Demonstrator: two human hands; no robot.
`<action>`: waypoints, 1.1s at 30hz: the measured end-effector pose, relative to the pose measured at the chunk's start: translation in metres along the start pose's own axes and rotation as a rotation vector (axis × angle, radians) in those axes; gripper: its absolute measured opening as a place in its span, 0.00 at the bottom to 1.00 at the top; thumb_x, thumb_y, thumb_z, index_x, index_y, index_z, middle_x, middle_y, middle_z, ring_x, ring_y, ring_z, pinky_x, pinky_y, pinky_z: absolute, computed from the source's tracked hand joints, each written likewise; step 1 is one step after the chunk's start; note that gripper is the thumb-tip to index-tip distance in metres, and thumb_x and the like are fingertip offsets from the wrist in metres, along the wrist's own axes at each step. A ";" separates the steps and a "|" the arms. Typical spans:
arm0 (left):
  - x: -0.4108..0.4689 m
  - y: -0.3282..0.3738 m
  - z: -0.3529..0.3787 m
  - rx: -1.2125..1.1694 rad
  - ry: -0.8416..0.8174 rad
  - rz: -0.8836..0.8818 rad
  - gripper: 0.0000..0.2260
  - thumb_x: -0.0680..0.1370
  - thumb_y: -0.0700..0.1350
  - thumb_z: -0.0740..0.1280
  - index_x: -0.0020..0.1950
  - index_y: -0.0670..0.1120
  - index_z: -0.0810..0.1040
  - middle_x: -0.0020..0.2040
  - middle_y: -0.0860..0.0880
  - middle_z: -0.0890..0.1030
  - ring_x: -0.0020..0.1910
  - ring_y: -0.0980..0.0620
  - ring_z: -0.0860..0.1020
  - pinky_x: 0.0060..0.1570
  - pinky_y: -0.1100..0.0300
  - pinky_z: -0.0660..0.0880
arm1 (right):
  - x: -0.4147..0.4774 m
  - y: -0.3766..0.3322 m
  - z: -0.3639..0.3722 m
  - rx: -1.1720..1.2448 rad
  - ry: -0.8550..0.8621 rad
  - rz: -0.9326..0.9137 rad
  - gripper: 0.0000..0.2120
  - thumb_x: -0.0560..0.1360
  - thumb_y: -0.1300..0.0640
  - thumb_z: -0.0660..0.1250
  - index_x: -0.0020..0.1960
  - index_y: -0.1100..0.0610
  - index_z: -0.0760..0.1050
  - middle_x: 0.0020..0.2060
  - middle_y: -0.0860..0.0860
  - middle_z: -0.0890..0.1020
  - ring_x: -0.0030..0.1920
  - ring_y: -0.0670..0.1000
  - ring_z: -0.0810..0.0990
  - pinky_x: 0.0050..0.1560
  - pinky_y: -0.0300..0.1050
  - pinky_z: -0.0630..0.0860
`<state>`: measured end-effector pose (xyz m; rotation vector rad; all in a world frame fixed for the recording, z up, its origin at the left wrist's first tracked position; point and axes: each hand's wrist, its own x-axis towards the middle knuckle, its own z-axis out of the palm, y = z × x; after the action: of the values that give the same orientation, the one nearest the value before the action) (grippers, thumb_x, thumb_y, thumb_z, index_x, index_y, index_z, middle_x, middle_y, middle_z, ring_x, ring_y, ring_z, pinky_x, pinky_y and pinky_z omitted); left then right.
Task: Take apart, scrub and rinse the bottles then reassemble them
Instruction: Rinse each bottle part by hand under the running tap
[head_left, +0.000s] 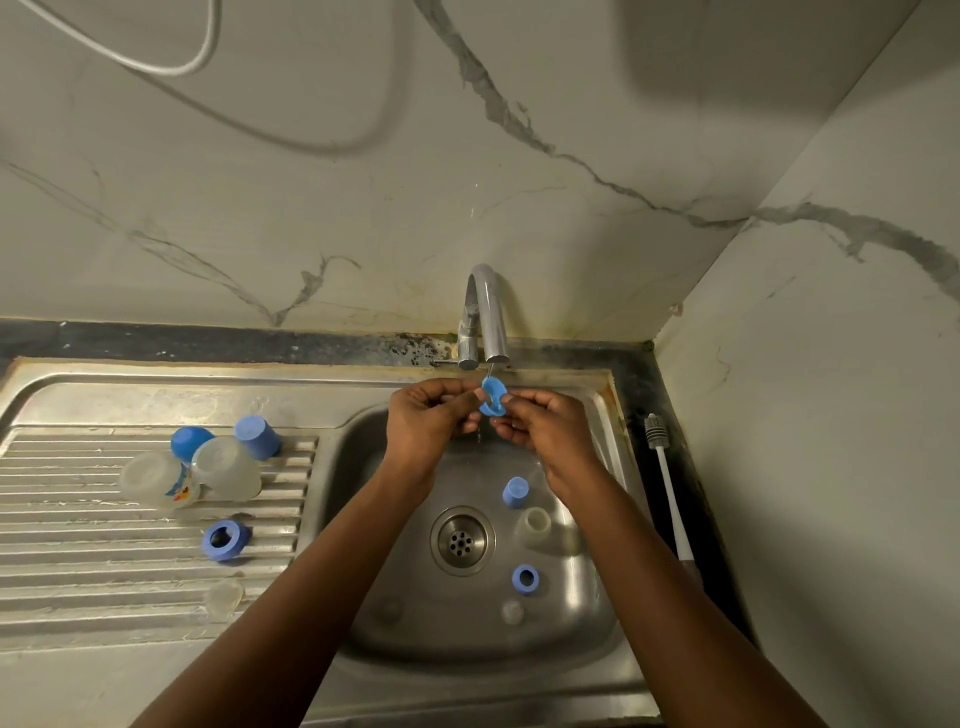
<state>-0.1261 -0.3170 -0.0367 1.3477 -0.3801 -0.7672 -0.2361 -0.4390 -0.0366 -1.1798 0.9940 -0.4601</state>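
Note:
My left hand (428, 415) and my right hand (540, 423) together pinch a small blue bottle part (492, 397) under the tap (485, 317), where a thin stream of water runs onto it. In the sink basin (374, 597) lie a blue cap (515, 491), a clear teat (535, 524), a blue ring (525, 578) and a clear small piece (512, 612). On the draining board (104, 571) lie two clear bottles (156, 478) (228, 467), two blue caps (258, 436) (189, 441), a blue ring (226, 540) and a clear teat (223, 595).
A white bottle brush (667, 483) lies on the dark counter right of the sink, against the side wall. The drain (461, 540) sits in the basin's middle. A marble-patterned wall stands behind the tap, with a grey cable (171, 65) hanging at upper left.

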 end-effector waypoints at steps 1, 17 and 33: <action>-0.002 0.000 -0.004 0.015 0.003 0.008 0.07 0.79 0.40 0.75 0.56 0.42 0.88 0.45 0.36 0.87 0.41 0.44 0.81 0.49 0.50 0.82 | -0.001 0.002 0.002 0.010 -0.016 0.019 0.06 0.80 0.63 0.72 0.56 0.63 0.84 0.47 0.58 0.89 0.49 0.59 0.89 0.48 0.47 0.85; -0.040 0.001 -0.055 -0.027 -0.002 -0.036 0.10 0.81 0.42 0.73 0.61 0.42 0.86 0.52 0.39 0.88 0.53 0.40 0.86 0.58 0.47 0.83 | -0.026 0.006 0.042 -0.034 -0.157 0.001 0.10 0.78 0.63 0.74 0.59 0.59 0.84 0.49 0.55 0.89 0.49 0.55 0.89 0.49 0.49 0.85; -0.088 0.017 -0.155 0.191 0.255 0.079 0.09 0.74 0.42 0.81 0.51 0.42 0.87 0.46 0.44 0.88 0.49 0.40 0.87 0.56 0.38 0.84 | -0.062 0.020 0.132 -0.204 -0.473 -0.016 0.10 0.81 0.60 0.71 0.62 0.56 0.83 0.53 0.53 0.88 0.54 0.54 0.87 0.49 0.46 0.84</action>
<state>-0.0820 -0.1428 -0.0371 1.5795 -0.3076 -0.4949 -0.1623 -0.3122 -0.0242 -1.3985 0.6294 -0.0805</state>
